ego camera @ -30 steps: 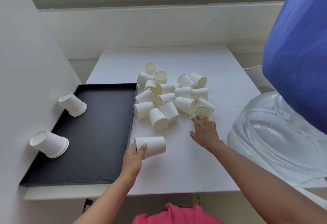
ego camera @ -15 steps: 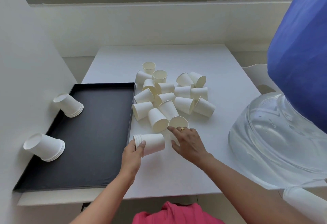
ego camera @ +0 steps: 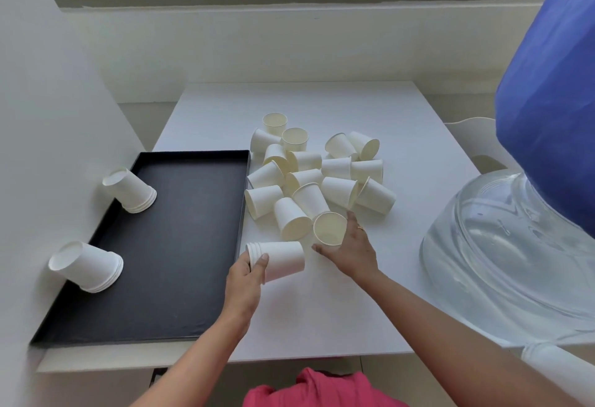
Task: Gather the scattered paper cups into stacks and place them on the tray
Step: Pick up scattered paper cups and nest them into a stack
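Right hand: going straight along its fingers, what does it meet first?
The right hand, gripping a single cup, points away and slightly left. First in line is probably the near edge of the loose cup pile, just beyond it; depth is unclear.

The stack (ego camera: 283,260) in your left fingers (ego camera: 261,261) is plain cream-white. The cup (ego camera: 330,229) in your right fingers (ego camera: 354,224) shows a pale yellowish inside, beside a gold ring (ego camera: 360,228). Beyond your fingertips the pile (ego camera: 309,175) is the same unpatterned cream on a white table (ego camera: 322,310). Left of your fingers the tray (ego camera: 180,245) is matte black; right of them are a clear bottle (ego camera: 499,261) and blue cloth (ego camera: 553,117).
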Action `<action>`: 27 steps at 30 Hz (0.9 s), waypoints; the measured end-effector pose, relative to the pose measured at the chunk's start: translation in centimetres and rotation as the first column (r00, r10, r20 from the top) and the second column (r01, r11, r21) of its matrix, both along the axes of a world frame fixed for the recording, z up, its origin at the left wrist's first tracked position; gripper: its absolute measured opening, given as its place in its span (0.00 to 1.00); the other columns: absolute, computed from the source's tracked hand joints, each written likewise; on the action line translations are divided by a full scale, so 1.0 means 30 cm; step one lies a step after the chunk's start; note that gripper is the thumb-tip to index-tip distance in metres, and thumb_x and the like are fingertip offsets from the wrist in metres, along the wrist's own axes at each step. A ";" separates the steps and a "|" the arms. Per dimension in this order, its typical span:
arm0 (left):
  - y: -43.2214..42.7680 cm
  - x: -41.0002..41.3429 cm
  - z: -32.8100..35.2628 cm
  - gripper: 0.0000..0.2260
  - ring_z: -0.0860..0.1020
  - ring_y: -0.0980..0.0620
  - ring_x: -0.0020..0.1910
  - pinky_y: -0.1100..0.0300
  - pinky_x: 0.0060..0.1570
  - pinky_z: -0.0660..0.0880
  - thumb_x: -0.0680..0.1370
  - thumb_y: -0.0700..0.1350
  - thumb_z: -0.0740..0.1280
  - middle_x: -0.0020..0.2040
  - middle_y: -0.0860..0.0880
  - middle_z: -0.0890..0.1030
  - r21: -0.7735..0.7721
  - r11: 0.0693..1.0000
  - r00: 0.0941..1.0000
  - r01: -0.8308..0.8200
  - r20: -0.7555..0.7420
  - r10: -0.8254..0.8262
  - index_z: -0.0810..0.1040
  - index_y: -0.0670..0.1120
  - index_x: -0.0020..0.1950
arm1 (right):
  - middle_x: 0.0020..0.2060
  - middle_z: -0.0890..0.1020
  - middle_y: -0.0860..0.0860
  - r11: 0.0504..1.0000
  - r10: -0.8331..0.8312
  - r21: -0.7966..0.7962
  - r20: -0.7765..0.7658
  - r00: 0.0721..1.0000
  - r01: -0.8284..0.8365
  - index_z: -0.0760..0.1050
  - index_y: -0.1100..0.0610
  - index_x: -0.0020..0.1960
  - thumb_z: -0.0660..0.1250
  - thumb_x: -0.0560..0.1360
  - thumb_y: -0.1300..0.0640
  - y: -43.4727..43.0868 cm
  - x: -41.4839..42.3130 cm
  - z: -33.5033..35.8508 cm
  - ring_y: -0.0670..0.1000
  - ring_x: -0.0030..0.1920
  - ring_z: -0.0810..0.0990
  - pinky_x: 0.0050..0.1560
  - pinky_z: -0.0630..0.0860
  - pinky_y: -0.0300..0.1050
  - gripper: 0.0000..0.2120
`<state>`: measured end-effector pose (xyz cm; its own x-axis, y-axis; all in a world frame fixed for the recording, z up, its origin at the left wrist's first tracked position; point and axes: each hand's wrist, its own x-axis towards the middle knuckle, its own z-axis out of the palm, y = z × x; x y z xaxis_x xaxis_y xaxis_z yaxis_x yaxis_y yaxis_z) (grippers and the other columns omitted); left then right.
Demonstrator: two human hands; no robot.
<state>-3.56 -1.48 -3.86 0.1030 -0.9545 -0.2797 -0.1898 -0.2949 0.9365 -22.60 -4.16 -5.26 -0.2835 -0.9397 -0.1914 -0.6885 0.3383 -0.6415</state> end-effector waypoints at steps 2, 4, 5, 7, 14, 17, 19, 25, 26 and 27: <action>0.003 0.001 0.005 0.11 0.75 0.46 0.53 0.63 0.41 0.71 0.80 0.45 0.59 0.53 0.44 0.79 -0.002 1.000 1.000 0.000 -0.004 0.000 0.75 0.45 0.60 | 0.70 0.66 0.55 0.999 -0.051 0.012 0.058 0.997 0.051 0.50 0.55 0.75 0.73 0.68 0.44 -0.003 0.000 -0.001 0.54 0.71 0.63 0.62 0.68 0.50 0.46; 0.004 0.001 0.014 0.10 0.75 0.47 0.51 0.63 0.41 0.71 0.80 0.44 0.59 0.53 0.44 0.79 -0.010 1.000 1.000 -0.001 -0.012 0.001 0.75 0.45 0.59 | 0.65 0.70 0.54 0.996 -0.088 -0.009 0.096 0.992 0.089 0.57 0.55 0.71 0.74 0.67 0.46 -0.003 -0.003 -0.002 0.55 0.68 0.66 0.59 0.70 0.50 0.40; 0.004 0.001 0.019 0.10 0.75 0.48 0.51 0.63 0.41 0.71 0.80 0.44 0.59 0.53 0.45 0.79 -0.015 1.000 1.000 -0.002 -0.017 0.002 0.75 0.45 0.58 | 0.64 0.71 0.54 0.995 -0.098 -0.021 0.111 0.989 0.100 0.59 0.55 0.69 0.74 0.67 0.48 -0.002 -0.003 -0.003 0.55 0.66 0.67 0.58 0.70 0.50 0.38; 0.006 -0.001 0.028 0.09 0.75 0.49 0.50 0.64 0.41 0.71 0.80 0.44 0.59 0.52 0.45 0.79 -0.029 1.000 1.000 -0.008 -0.029 0.007 0.75 0.46 0.57 | 0.61 0.73 0.55 0.995 -0.085 -0.042 0.101 0.991 0.090 0.60 0.55 0.67 0.74 0.67 0.49 0.003 -0.003 -0.001 0.56 0.64 0.69 0.56 0.71 0.49 0.35; 0.009 -0.024 0.056 0.10 0.74 0.51 0.47 0.65 0.39 0.69 0.80 0.44 0.59 0.52 0.46 0.78 -0.066 0.997 0.999 -0.030 -0.046 0.027 0.75 0.45 0.59 | 0.62 0.72 0.51 0.966 0.191 -0.116 -0.274 0.943 -0.230 0.60 0.54 0.69 0.69 0.68 0.51 0.041 0.009 -0.004 0.53 0.67 0.65 0.61 0.62 0.49 0.33; 0.010 -0.029 0.061 0.11 0.73 0.50 0.49 0.65 0.38 0.69 0.80 0.44 0.59 0.53 0.45 0.77 -0.074 0.997 0.999 -0.032 -0.041 0.029 0.74 0.44 0.61 | 0.64 0.71 0.49 0.929 0.274 -0.156 -0.322 0.906 -0.336 0.62 0.52 0.69 0.69 0.67 0.51 0.053 0.027 -0.005 0.51 0.68 0.64 0.63 0.59 0.49 0.33; 0.012 -0.031 0.062 0.12 0.73 0.49 0.51 0.65 0.39 0.69 0.80 0.45 0.59 0.54 0.45 0.77 -0.073 0.997 0.999 -0.021 -0.031 0.019 0.74 0.44 0.62 | 0.64 0.71 0.49 0.900 0.313 -0.188 -0.347 0.884 -0.393 0.64 0.52 0.68 0.70 0.66 0.50 0.057 0.043 -0.003 0.52 0.68 0.65 0.63 0.60 0.50 0.33; 0.018 -0.049 0.067 0.13 0.73 0.52 0.48 0.65 0.40 0.69 0.80 0.45 0.58 0.53 0.47 0.76 -0.085 0.996 0.999 0.030 -0.021 -0.032 0.73 0.45 0.64 | 0.54 0.78 0.52 0.831 0.340 -0.296 -0.402 0.850 -0.472 0.62 0.49 0.60 0.74 0.58 0.49 0.060 0.079 -0.010 0.57 0.55 0.77 0.53 0.70 0.54 0.35; 0.019 -0.052 0.068 0.13 0.73 0.53 0.47 0.65 0.40 0.69 0.80 0.45 0.58 0.53 0.47 0.77 -0.086 0.995 0.999 0.040 -0.020 -0.042 0.73 0.45 0.64 | 0.53 0.78 0.53 0.822 0.351 -0.299 -0.405 0.844 -0.485 0.62 0.50 0.59 0.74 0.58 0.50 0.059 0.081 -0.008 0.56 0.53 0.78 0.52 0.71 0.54 0.34; 0.020 -0.055 0.070 0.13 0.73 0.55 0.46 0.65 0.40 0.69 0.80 0.45 0.58 0.52 0.47 0.77 -0.089 0.995 0.998 0.048 -0.022 -0.050 0.73 0.45 0.63 | 0.53 0.78 0.53 0.814 0.362 -0.302 -0.404 0.840 -0.497 0.62 0.50 0.59 0.74 0.58 0.50 0.057 0.082 -0.005 0.56 0.52 0.79 0.51 0.72 0.53 0.34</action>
<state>-5.22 -0.88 -1.75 0.0493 -0.9793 -0.1962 -0.1786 -0.2019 0.9630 -20.13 -2.45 -5.40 0.1865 -0.9545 0.2328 -0.8872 -0.2654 -0.3775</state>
